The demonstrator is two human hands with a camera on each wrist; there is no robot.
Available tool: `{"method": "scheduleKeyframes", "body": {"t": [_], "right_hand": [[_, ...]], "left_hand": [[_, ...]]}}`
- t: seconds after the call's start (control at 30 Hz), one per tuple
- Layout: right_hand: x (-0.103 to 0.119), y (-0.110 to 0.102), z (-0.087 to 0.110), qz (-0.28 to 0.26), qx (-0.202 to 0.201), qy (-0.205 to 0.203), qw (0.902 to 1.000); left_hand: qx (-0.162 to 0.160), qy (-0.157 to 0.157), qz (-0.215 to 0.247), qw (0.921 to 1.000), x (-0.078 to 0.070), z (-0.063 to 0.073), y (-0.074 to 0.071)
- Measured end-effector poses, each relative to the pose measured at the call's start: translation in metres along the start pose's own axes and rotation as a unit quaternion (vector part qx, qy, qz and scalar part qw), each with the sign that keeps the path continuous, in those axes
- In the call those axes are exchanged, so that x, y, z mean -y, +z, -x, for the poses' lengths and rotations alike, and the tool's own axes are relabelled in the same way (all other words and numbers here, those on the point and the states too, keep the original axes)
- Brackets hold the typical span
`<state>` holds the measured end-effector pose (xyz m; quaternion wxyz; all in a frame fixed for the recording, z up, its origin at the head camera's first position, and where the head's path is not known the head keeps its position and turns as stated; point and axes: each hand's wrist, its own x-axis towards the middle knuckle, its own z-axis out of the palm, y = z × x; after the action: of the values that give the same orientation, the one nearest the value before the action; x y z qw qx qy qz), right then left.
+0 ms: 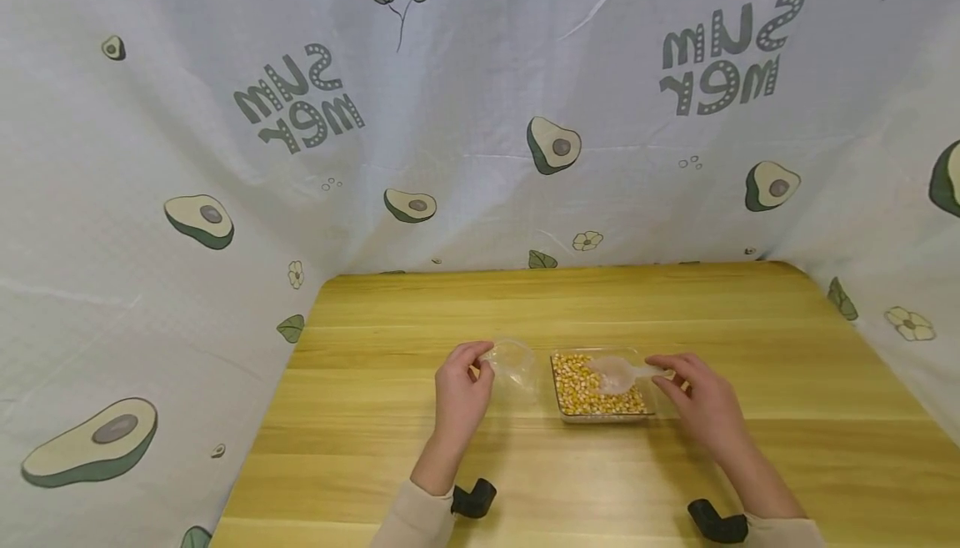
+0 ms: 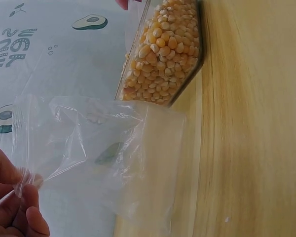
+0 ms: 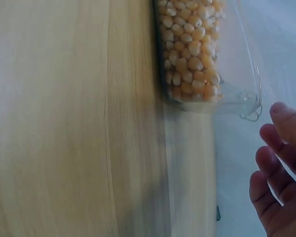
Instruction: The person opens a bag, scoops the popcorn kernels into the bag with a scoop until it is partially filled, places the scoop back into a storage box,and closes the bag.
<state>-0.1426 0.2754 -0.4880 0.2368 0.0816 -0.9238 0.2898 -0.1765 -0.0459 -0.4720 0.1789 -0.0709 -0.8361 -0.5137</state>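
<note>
My left hand (image 1: 465, 381) pinches the top edge of a clear plastic zip bag (image 2: 103, 153), which hangs open-mouthed and looks flat, with nothing inside. To its right stands a clear rectangular container (image 1: 607, 420) with yellow corn kernels (image 2: 163, 54) in it. My right hand (image 1: 697, 394) pinches the handle of a translucent scoop (image 1: 617, 374) at the container's right side. The scoop's bowl lies over the kernels in the head view. In the right wrist view the fingers (image 3: 271, 163) are beside the container's rim, and the scoop is hardly visible.
Both the bag and the container are over a wooden table (image 1: 405, 314). A white curtain (image 1: 465, 114) printed with avocados surrounds the table at the back and sides. Black wrist mounts (image 1: 474, 499) stick out from both sleeves.
</note>
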Motion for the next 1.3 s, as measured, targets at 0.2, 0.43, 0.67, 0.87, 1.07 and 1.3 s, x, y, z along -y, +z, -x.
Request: {"method": "scheduleKeyframes", "body": {"t": [0.2, 0.43, 0.67, 0.87, 1.07, 1.3], "right_hand": [[-0.004, -0.002, 0.0, 0.029, 0.011, -0.03, 0.9991], [-0.007, 0.0, 0.001, 0.013, 0.022, -0.005, 0.9997], [-0.013, 0.003, 0.007, -0.025, 0.03, 0.065, 0.9971], [-0.016, 0.002, 0.011, -0.042, 0.033, 0.103, 0.9933], [-0.021, 0.0, 0.016, -0.044, 0.03, 0.126, 0.9906], [-0.02, -0.005, 0.016, -0.056, 0.017, 0.126, 0.9903]], "left_hand": [[0.004, -0.005, -0.002, 1.0, 0.001, 0.002, 0.002], [0.006, 0.001, -0.001, 1.0, -0.001, 0.003, 0.002], [0.007, 0.008, 0.002, 0.9999, -0.003, 0.004, 0.003], [0.008, 0.017, -0.003, 0.9998, -0.004, 0.004, 0.004], [0.013, 0.018, -0.012, 0.9997, -0.006, 0.004, 0.004], [0.015, 0.02, -0.014, 0.9996, -0.006, 0.005, 0.005]]}}
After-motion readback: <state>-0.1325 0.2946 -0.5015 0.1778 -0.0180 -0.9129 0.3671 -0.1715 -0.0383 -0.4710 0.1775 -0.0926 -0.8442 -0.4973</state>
